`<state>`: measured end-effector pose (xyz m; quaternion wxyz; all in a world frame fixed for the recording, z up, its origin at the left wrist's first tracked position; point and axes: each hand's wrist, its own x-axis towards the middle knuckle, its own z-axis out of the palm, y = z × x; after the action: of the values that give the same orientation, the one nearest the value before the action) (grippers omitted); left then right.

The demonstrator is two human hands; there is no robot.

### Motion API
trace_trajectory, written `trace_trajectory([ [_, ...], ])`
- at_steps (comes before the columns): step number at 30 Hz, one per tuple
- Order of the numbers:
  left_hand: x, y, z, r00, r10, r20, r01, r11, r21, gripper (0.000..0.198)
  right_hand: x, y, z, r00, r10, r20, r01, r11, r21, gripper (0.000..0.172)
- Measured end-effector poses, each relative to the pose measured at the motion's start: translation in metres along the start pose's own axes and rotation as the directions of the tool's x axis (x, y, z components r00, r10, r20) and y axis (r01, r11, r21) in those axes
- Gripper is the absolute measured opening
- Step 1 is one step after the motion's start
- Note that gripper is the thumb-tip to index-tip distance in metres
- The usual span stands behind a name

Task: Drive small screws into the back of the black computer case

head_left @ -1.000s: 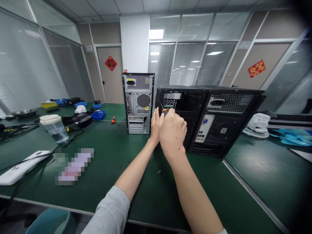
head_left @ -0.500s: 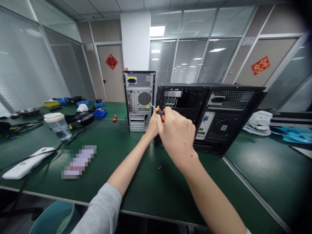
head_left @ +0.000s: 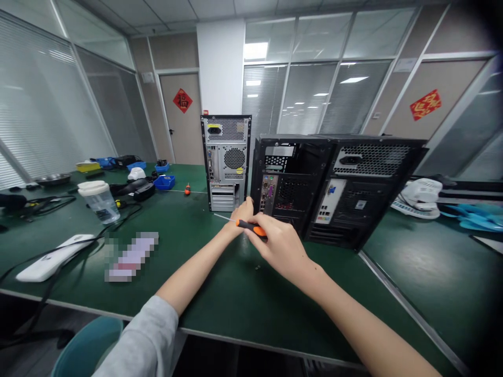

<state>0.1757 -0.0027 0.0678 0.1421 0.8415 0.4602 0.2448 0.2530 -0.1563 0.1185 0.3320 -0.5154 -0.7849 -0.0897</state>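
My right hand (head_left: 281, 242) is closed on the handle of an orange and black screwdriver (head_left: 251, 227), whose thin shaft points left, just below the silver-backed computer tower (head_left: 225, 176). No contact shows between its tip and the tower. Beyond the screwdriver, my left hand (head_left: 242, 211) is low by the tower's lower right corner, at the gap beside the black computer case (head_left: 293, 191). Most of its fingers are turned away, so their grip is hidden. Two tiny bits, perhaps screws (head_left: 258, 267), lie on the green table in front of the black case.
A second black case (head_left: 353, 191) stands against the first on the right. Leftward are a lidded cup (head_left: 99, 203), a white power strip (head_left: 55, 257), a blurred-out flat object (head_left: 133, 257), blue bins (head_left: 164, 182) and another screwdriver (head_left: 187, 189). Cables cross the left side.
My right hand has lowered the screwdriver from the tower's fan area to near its base, turning it flatter. My left hand has also dropped down along the tower's right edge.
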Motion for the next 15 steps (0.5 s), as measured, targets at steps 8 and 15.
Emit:
trace_trajectory([
  [8, -0.025, -0.010, -0.005, 0.991, -0.022, 0.131, 0.000, 0.986, 0.164, 0.034, -0.041, 0.036, 0.002, 0.998, -0.058, -0.017, 0.060, 0.978, 0.199, 0.017],
  [15, -0.057, -0.007, 0.015, 0.868, 0.131, 0.479, -0.230, 0.961, 0.154, 0.044, -0.064, 0.068, 0.008, 0.996, 0.076, 0.044, -0.084, 0.975, 0.207, 0.020],
])
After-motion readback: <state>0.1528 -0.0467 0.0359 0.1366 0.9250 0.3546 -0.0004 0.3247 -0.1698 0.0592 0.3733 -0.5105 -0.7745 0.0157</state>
